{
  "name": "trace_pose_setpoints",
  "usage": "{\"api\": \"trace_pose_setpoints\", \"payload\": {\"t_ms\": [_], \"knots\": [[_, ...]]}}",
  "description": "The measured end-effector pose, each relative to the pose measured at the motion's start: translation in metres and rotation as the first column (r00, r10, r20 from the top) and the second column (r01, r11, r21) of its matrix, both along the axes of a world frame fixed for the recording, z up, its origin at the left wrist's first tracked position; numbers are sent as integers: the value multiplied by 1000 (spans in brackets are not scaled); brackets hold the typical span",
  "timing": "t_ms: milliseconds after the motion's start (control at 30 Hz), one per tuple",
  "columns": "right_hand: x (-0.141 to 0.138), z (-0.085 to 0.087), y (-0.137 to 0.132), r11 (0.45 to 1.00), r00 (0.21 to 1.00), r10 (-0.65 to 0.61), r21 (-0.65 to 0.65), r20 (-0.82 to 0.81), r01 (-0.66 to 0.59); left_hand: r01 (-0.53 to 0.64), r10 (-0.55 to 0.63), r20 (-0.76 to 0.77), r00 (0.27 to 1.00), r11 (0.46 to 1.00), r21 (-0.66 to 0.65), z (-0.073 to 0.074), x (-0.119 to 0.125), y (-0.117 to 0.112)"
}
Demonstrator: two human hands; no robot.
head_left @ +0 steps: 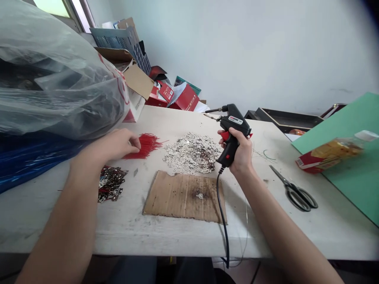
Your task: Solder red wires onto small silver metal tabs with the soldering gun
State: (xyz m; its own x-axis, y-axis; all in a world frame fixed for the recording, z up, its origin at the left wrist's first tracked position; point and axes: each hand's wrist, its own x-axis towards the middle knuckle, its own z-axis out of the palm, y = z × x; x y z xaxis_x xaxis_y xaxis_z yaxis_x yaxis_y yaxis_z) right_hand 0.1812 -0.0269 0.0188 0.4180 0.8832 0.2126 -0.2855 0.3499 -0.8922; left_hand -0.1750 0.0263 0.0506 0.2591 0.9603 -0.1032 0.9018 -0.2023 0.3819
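White table [166, 232] bears cardboard [185, 196]; scissors [296, 191]; seemingly metal tabs [192, 152].

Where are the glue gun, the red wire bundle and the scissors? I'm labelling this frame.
glue gun [233, 124], head view, on its black body above the right hand.
red wire bundle [148, 144], head view, mid-bundle, beside the left hand's fingertips.
scissors [297, 194], head view, near the pivot.

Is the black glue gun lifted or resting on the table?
Lifted: the right hand holds the black glue gun by its grip above the white table.
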Motion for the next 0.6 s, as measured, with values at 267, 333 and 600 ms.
{"api": "trace_pose_setpoints", "payload": {"t_ms": [267,333,600], "knots": [[-11,2,-8,996,989,88,16,116,-90,203,-280,355,892,949,239,17,93,-49],[-19,2,-14,989,976,146,2,160,-149,262,-333,376,865,938,226,12,107,-55],[-33,2,-31,953,878,252,52,407,-298,244,-303,672,676,952,184,-5,121,-57]]}}
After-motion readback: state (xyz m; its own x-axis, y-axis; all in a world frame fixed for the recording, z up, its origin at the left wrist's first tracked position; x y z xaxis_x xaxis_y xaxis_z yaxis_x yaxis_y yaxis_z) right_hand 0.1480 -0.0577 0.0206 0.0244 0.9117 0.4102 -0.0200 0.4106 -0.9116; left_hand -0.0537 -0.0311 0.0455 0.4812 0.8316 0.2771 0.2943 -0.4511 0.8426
